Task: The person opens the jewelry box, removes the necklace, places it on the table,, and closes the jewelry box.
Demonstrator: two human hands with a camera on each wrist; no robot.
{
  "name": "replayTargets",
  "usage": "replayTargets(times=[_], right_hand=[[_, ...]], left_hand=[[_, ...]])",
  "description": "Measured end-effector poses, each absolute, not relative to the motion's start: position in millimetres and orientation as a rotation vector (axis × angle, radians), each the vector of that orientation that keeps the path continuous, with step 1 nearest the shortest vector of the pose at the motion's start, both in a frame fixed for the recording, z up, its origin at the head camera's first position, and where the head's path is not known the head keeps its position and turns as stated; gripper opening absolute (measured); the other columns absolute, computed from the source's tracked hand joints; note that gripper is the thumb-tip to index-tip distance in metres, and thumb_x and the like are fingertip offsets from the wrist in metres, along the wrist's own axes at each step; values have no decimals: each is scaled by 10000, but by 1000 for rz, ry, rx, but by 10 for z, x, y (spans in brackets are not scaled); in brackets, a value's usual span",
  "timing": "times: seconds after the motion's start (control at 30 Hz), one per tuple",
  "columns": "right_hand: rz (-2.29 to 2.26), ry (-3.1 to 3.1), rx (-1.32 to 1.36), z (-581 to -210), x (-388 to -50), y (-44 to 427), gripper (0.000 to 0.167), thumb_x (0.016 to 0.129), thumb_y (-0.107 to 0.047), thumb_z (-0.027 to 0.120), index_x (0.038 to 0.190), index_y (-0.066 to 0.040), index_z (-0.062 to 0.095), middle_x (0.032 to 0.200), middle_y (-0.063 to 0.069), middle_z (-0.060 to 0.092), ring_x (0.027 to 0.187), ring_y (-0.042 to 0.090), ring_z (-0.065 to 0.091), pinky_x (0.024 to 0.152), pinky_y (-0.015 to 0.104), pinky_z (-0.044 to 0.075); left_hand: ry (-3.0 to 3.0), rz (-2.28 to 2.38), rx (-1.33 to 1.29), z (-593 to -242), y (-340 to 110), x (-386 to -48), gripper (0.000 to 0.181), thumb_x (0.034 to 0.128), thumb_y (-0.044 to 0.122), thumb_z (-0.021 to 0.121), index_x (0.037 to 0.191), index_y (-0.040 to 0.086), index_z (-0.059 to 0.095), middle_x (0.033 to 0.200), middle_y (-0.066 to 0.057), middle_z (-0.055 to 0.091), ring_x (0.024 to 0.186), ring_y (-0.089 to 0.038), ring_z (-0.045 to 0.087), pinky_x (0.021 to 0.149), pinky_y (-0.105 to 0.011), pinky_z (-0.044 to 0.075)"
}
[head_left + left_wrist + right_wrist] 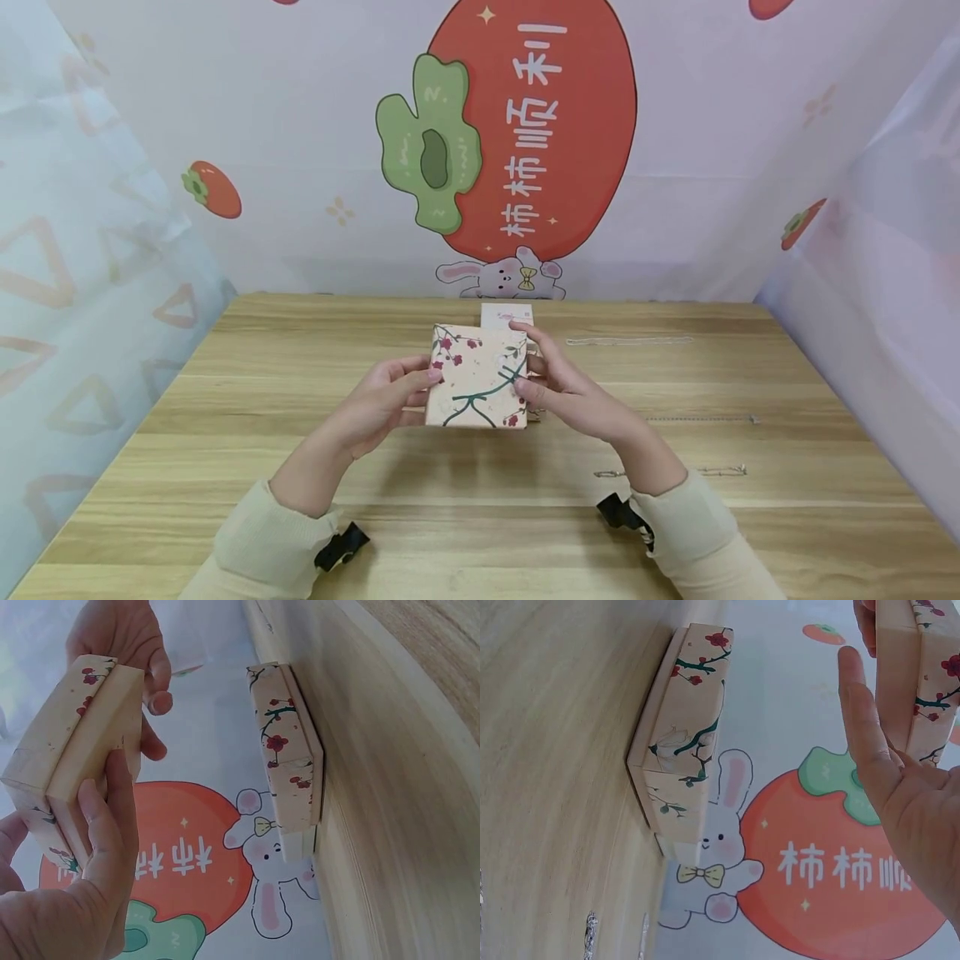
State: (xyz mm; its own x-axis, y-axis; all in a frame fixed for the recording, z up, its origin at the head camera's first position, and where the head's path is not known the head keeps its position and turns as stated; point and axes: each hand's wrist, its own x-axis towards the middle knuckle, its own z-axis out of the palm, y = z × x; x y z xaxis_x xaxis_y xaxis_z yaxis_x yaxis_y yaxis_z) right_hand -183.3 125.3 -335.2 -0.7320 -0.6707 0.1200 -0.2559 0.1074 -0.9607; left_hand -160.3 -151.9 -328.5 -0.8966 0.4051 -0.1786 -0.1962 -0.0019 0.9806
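A cream jewellery box (476, 383) with a red-blossom print is held above the table between both hands. The left hand (382, 400) grips its left side, thumb on the lid and fingers beneath. On the right side, the right hand (573, 396) holds it with the thumb on the lid's edge; its index finger extends past the far corner. In the left wrist view, a plain band shows between the printed lid (56, 727) and the base. Below stands a second blossom-print box (289, 750) on the table, mostly hidden by the held one in the head view.
Behind the boxes is a white box (495, 313) with a small print. A silver chain (630, 341) lies at the back right of the wooden table (300, 350). Nearer are a thin bracelet (705, 419) and another chain (723, 472), partly behind the right forearm.
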Motion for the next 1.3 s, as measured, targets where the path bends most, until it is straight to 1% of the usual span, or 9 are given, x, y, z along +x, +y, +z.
replayTargets(times=[0.2, 0.27, 0.43, 0.57, 0.67, 0.77, 0.93, 1.1, 1.3], right_hand=[[-1719, 2011, -825, -3317, -1848, 1271, 601, 1028, -122, 514, 1546, -244, 235, 1064, 125, 522, 905, 234, 623, 824, 396, 580], [-1737, 1999, -809, -3311, -1848, 1277, 574, 1030, -120, 505, 1539, -219, 259, 1129, 125, 543, 938, 214, 646, 859, 419, 579], [-1735, 2008, -787, -3294, -1836, 1286, 574, 1029, -116, 509, 1538, -205, 259, 1147, 152, 553, 924, 199, 645, 840, 403, 580], [-1730, 2048, -711, -3272, -1834, 1314, 601, 1028, -134, 521, 1549, -191, 226, 1194, 171, 560, 946, 189, 651, 833, 396, 584], [-1746, 2081, -608, -3260, -1837, 1350, 620, 1019, -155, 548, 1542, -144, 217, 1243, 171, 564, 999, 172, 643, 855, 400, 584], [-1759, 2102, -518, -3269, -1838, 1393, 594, 1008, -174, 576, 1504, -80, 263, 1267, 189, 569, 1029, 165, 631, 878, 388, 580], [-1707, 2120, -401, -3310, -1793, 1485, 554, 993, -188, 609, 1446, -8, 346, 1328, 226, 571, 1050, 172, 647, 898, 356, 579], [-1619, 2127, -337, -3390, -1715, 1568, 553, 982, -165, 628, 1429, 40, 375, 1282, 249, 618, 1050, 182, 671, 927, 396, 570], [-1554, 2121, -301, -3460, -1608, 1615, 536, 979, -160, 632, 1402, 72, 399, 1193, 221, 681, 994, 188, 694, 930, 421, 567]], left_hand=[[1862, 1944, 230, -3278, -1508, -1617, 577, 999, 215, 543, 1464, -78, 367, 1163, -70, 679, 972, -153, 696, 862, -331, 591], [1859, 1941, 238, -3274, -1503, -1619, 580, 1001, 218, 542, 1468, -75, 364, 1168, -71, 678, 975, -153, 696, 864, -330, 590], [1849, 1938, 245, -3277, -1491, -1620, 570, 1002, 203, 545, 1470, -70, 370, 1163, -60, 680, 966, -152, 698, 870, -333, 588], [1887, 1926, 244, -3290, -1479, -1618, 550, 1004, 197, 572, 1464, -52, 403, 1295, -143, 632, 1018, -153, 686, 921, -374, 574], [1961, 1893, 231, -3294, -1454, -1616, 544, 995, 214, 609, 1452, -31, 445, 1409, -190, 549, 1068, -164, 663, 972, -411, 547], [2026, 1857, 207, -3303, -1410, -1614, 539, 981, 218, 637, 1438, -18, 477, 1431, -201, 526, 1060, -178, 659, 985, -430, 537], [2072, 1809, 197, -3352, -1328, -1596, 532, 959, 199, 669, 1402, -48, 507, 1267, -203, 621, 931, -159, 690, 932, -454, 564], [2088, 1727, 210, -3440, -1278, -1548, 522, 924, 190, 713, 1339, -77, 543, 1051, -135, 638, 854, -167, 694, 886, -438, 584], [2043, 1676, 221, -3550, -1243, -1494, 546, 906, 149, 725, 1337, -117, 523, 1005, -131, 689, 838, -196, 713, 880, -373, 586]])
